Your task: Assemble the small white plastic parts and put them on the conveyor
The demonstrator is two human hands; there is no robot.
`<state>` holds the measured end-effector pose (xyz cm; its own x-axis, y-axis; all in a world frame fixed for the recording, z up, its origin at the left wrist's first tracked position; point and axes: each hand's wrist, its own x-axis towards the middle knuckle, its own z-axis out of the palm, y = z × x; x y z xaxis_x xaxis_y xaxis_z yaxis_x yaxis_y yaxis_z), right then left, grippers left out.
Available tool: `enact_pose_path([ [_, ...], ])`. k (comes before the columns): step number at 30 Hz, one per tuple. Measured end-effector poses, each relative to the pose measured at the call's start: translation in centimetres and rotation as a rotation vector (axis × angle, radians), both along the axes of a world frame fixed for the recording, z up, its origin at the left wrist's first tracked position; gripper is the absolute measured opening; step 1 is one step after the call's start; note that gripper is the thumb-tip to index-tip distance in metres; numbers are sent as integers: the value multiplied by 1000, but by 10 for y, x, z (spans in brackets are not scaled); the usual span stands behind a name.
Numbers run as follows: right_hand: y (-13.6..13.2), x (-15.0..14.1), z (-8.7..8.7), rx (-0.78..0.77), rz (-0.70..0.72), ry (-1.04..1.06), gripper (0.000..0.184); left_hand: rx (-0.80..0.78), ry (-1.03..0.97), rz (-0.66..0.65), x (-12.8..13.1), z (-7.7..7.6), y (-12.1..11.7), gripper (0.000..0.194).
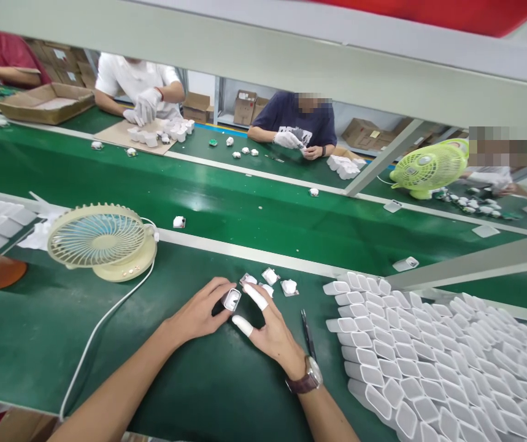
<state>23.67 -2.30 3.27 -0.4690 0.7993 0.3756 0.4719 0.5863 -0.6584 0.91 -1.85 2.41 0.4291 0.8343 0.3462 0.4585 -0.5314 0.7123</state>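
My left hand (199, 314) is closed round a small white plastic shell (232, 299) on the green table. My right hand (270, 331), with white finger cots on thumb and forefinger and a watch on the wrist, touches the same shell from the right, fingers pinched toward it. Three small white parts (270, 276) lie just beyond my fingers. A dark pair of tweezers (308, 333) lies right of my right hand.
A big stack of white shells (429, 362) fills the right side. A cream desk fan (102, 240) with its cord stands at the left. Behind runs a green conveyor belt (245, 202) with loose parts. Several people work across it; a green fan (426, 167) stands far right.
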Motion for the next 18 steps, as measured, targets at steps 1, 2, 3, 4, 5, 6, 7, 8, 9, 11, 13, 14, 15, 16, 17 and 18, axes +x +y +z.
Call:
enact_pose_path([
  [1, 0, 0, 0, -11, 9, -4, 67, -3, -3, -30, 1, 2, 0, 51],
  [2, -1, 0, -1, -16, 15, -7, 65, -3, -3, -58, 1, 4, 0, 50],
  [3, -1, 0, -2, -14, 18, -10, 63, -2, 1, -82, 1, 5, 1, 48],
  [4, -1, 0, -4, -9, 19, -10, 61, -5, 6, -98, 2, 5, 1, 45],
  [5, -1, 0, -5, 1, 15, -7, 59, -12, 14, -101, 1, 5, 1, 41],
  [6, -1, 1, -6, 13, 10, -3, 57, -23, 22, -89, 1, 4, 1, 37],
  [7, -1, 1, -8, 23, 5, 2, 56, -33, 26, -66, 0, 2, 1, 35],
  [8, 0, 1, -8, 32, 3, 8, 54, -41, 25, -39, -1, 0, 1, 34],
  [9, 0, 1, -8, 38, 6, 14, 53, -43, 18, -15, -3, -2, 1, 34],
  [11, 1, 1, -7, 43, 19, 24, 49, -21, -20, -1, -5, -5, 1, 30],
  [13, 1, 1, -5, 46, 37, 25, 45, 30, -63, -28, -5, -7, 1, 23],
  [14, 1, 1, -4, 48, 43, 20, 43, 56, -72, -43, -5, -7, 1, 20],
  [15, 1, 1, -3, 53, 46, 13, 40, 78, -71, -52, -5, -7, 1, 17],
  [16, 1, 2, -3, 58, 48, 5, 37, 92, -61, -56, -5, -7, 1, 16],
  [17, 1, 2, -3, 65, 50, -5, 35, 100, -45, -57, -4, -6, 2, 15],
  [18, 1, 2, -3, 73, 50, -16, 32, 103, -30, -57, -4, -6, 2, 15],
])
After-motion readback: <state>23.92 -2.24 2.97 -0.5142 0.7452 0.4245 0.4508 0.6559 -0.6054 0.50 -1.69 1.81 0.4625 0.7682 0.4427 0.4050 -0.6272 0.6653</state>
